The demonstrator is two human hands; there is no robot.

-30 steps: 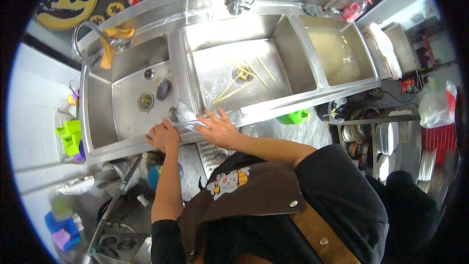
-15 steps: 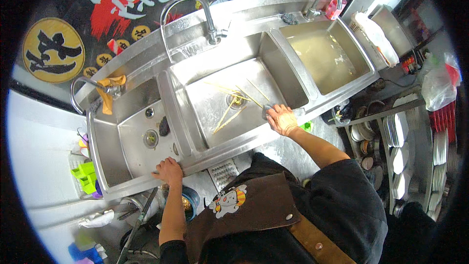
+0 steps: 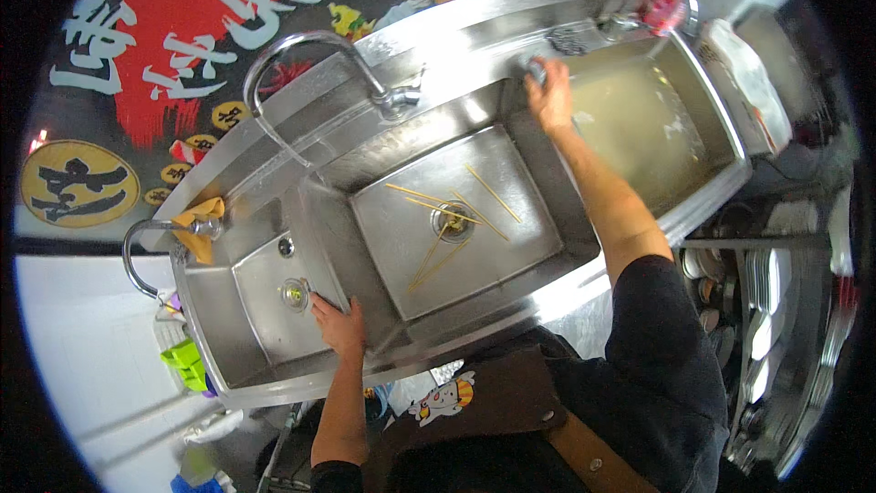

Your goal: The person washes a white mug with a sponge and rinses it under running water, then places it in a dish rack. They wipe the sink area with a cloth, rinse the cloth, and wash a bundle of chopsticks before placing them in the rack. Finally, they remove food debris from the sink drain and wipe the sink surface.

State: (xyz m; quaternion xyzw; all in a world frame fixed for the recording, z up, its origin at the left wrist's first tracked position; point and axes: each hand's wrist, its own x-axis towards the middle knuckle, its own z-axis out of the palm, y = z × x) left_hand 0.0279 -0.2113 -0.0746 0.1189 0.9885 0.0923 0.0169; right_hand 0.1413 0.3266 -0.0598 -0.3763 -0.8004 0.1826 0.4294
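The right hand (image 3: 551,99) is closed round a small grey scrubbing pad (image 3: 532,69), which pokes out past the fingers at the back of the sink, near the corner where the middle basin (image 3: 529,242) meets the right basin (image 3: 732,131). The left hand (image 3: 341,327) lies on the steel divider (image 3: 325,242) between the middle and left basins, its fingers toward the left basin (image 3: 260,306); whether it has anything under it I cannot tell. Below the right forearm, the right basin holds cloudy, yellowish water (image 3: 636,119). In the middle basin several thin yellowish sticks (image 3: 494,194) lie at odd angles, some of them across the drain (image 3: 438,222). The left basin has a round strainer (image 3: 295,295) with greenish bits in it, just beyond the left fingertips. On the back ledge, near the held pad, sits a dark mesh scrubber (image 3: 568,41), and further right a pink bottle (image 3: 664,11) (blurred here). A tall curved faucet (image 3: 394,99) stands behind the middle basin, while a yellow cloth (image 3: 199,230) hangs by the left one. Out at the lower right, white plates (image 3: 759,288) are stacked on a shelf
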